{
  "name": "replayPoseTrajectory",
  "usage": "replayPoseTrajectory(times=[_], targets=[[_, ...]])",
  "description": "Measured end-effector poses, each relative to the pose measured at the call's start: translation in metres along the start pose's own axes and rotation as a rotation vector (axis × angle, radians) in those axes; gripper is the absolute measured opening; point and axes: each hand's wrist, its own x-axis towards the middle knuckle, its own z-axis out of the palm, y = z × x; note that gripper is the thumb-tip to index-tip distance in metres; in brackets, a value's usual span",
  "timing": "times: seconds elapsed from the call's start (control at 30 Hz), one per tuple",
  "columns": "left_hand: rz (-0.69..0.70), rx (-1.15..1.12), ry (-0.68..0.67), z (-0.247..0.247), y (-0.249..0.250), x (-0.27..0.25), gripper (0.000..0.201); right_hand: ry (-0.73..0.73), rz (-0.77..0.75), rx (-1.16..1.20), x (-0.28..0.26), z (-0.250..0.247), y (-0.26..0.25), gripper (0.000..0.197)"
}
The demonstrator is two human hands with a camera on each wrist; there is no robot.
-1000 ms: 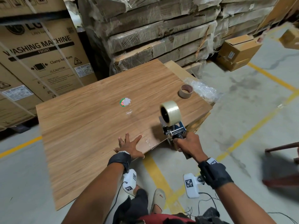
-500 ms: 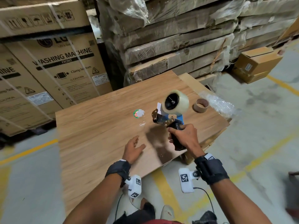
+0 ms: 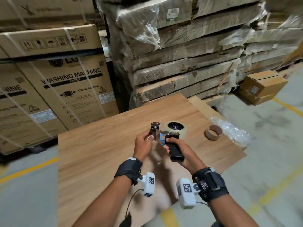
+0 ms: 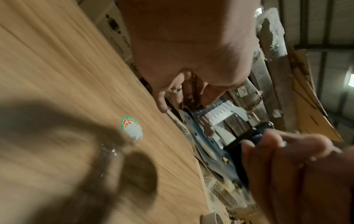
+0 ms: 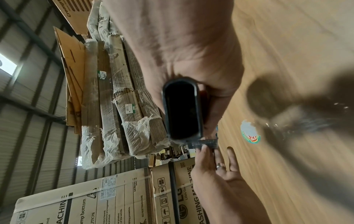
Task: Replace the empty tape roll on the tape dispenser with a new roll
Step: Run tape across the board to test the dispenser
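Observation:
I hold the tape dispenser (image 3: 170, 136) over the wooden board (image 3: 98, 145) with both hands. My right hand (image 3: 170, 147) grips its black handle (image 3: 176, 151), whose butt end (image 5: 182, 110) fills the right wrist view. My left hand (image 3: 150, 137) pinches the metal roller end (image 3: 155, 129) at the dispenser's front. A full clear tape roll (image 3: 176, 128) sits on the hub, its side face turned up. The blue frame (image 4: 206, 136) shows in the left wrist view. The empty cardboard core (image 3: 213, 132) lies on the board to the right.
Crumpled clear plastic wrap (image 3: 229, 130) lies at the board's right edge. A round sticker (image 4: 131, 128) is stuck on the board under the hands. Washing machine cartons (image 3: 65, 87) and wrapped flat packs (image 3: 180, 54) stand behind. A small carton (image 3: 262, 86) sits on the floor, far right.
My left hand has lifted off the board and taken hold of the dispenser's front end. My right hand has tipped the dispenser so the roll's side face now points up.

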Motion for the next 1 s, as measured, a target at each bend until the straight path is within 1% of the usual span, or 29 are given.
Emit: replayPoseTrajectory(times=[0.03,0.1,0.2,0.3,0.37,0.47,0.57,0.67,0.9,1.0], targets=[[0.027,0.020,0.006,0.001,-0.002,0.005,0.039,0.005,-0.006,0.003,0.004,0.001,-0.003,0.028],[0.030,0.000,0.002,0.002,-0.005,0.015,0.035,0.012,-0.010,0.001,0.011,-0.001,-0.008,0.032],[-0.030,-0.107,0.040,0.001,-0.007,0.032,0.033,0.012,-0.016,0.018,0.019,-0.004,-0.014,0.036],[-0.082,-0.252,0.062,-0.001,-0.008,0.046,0.022,0.023,-0.022,0.050,0.026,-0.004,-0.019,0.032],[-0.116,-0.322,0.054,0.000,-0.007,0.051,0.020,0.029,-0.019,0.056,0.029,-0.005,-0.023,0.028],[-0.162,-0.418,0.053,0.001,-0.008,0.057,0.019,0.023,-0.006,0.036,0.033,-0.007,-0.026,0.028],[-0.196,-0.455,0.066,0.002,-0.010,0.061,0.027,0.011,0.005,0.021,0.038,-0.010,-0.030,0.027],[-0.221,-0.465,0.096,0.003,-0.013,0.067,0.027,-0.020,0.021,0.000,0.045,-0.013,-0.036,0.031],[-0.193,-0.313,0.173,0.015,-0.013,0.079,0.015,-0.088,0.052,-0.032,0.066,-0.025,-0.058,0.048],[-0.170,-0.271,0.213,0.029,-0.008,0.080,0.010,-0.123,0.067,-0.056,0.074,-0.030,-0.071,0.047]])
